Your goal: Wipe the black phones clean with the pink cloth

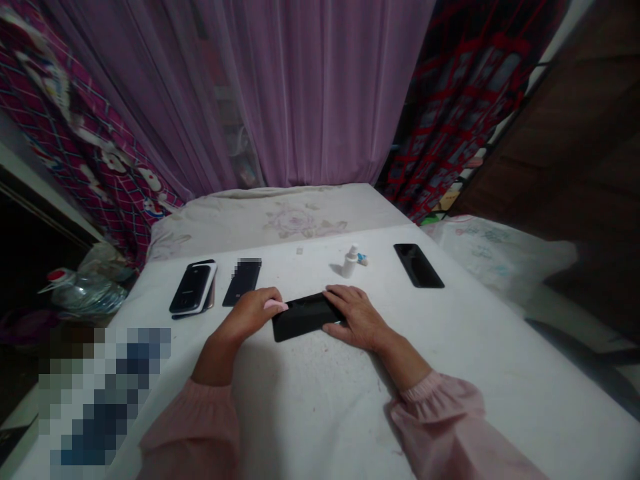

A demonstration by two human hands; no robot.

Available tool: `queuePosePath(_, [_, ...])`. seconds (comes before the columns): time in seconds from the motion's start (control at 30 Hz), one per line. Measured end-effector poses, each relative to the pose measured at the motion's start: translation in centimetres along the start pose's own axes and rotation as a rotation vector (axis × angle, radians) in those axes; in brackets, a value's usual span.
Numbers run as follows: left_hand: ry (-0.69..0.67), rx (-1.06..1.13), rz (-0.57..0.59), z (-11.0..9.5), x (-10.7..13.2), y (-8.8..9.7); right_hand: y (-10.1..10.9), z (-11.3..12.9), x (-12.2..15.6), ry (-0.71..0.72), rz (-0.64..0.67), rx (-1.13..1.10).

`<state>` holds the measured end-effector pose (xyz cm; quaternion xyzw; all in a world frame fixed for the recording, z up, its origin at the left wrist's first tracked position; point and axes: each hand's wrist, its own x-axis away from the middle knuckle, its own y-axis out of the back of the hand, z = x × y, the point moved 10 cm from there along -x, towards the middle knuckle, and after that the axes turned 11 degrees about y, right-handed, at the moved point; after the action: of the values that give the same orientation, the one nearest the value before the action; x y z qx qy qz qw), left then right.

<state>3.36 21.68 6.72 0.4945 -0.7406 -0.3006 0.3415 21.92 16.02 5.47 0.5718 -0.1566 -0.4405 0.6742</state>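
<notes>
A black smartphone (pixel 307 317) lies sideways on the white tablecloth, its dark glossy face up. My right hand (pixel 357 319) grips its right end, with fingers at the far edge and thumb at the near edge. Closed around a small pink pad (pixel 274 305), my left hand (pixel 254 313) is at the phone's left end. Whether the pad is cloth or sponge I cannot make out. Beyond the phone stands a small white spray bottle (pixel 349 261), with a small blue and white item (pixel 363 259) beside it.
Left on the table are a stack of phones (pixel 193 290) and a single dark phone (pixel 243 283). Another black phone (pixel 419 265) lies at the right. A tiny pale square (pixel 299 251) sits further back. Purple curtains (pixel 320 93) hang behind; a large plastic bottle (pixel 83 291) is off the left edge.
</notes>
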Motion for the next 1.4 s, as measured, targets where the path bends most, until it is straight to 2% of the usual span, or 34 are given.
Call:
queuePosePath(0.17, [-0.023, -0.015, -0.044, -0.3, -0.2, 0.1, 0.0, 0.0, 0.0, 0.001, -0.018, -0.002])
queuePosePath(0.27, [-0.032, -0.015, -0.032, -0.4, -0.1, 0.0, 0.0, 0.0, 0.0, 0.001, -0.017, -0.001])
queuePosePath(0.47, [-0.016, -0.013, 0.069, 0.1, 0.1, -0.6, -0.1, -0.1, 0.0, -0.001, 0.005, 0.005])
queuePosePath(0.6, [-0.073, -0.032, 0.128, 0.2, 0.2, -1.1, -0.1, -0.1, 0.0, 0.001, -0.005, -0.003])
queuePosePath(0.73, [-0.152, -0.03, 0.24, -0.2, 0.7, -1.9, -0.1, -0.1, 0.0, 0.0, -0.006, -0.011])
queuePosePath(0.83, [-0.142, -0.03, 0.279, -0.3, 1.0, -2.1, -0.1, -0.1, 0.0, -0.001, -0.006, -0.017])
queuePosePath(1.4, [-0.02, 0.0, 0.017, -0.3, 0.1, -0.4, -0.1, -0.1, 0.0, 0.011, -0.024, -0.003])
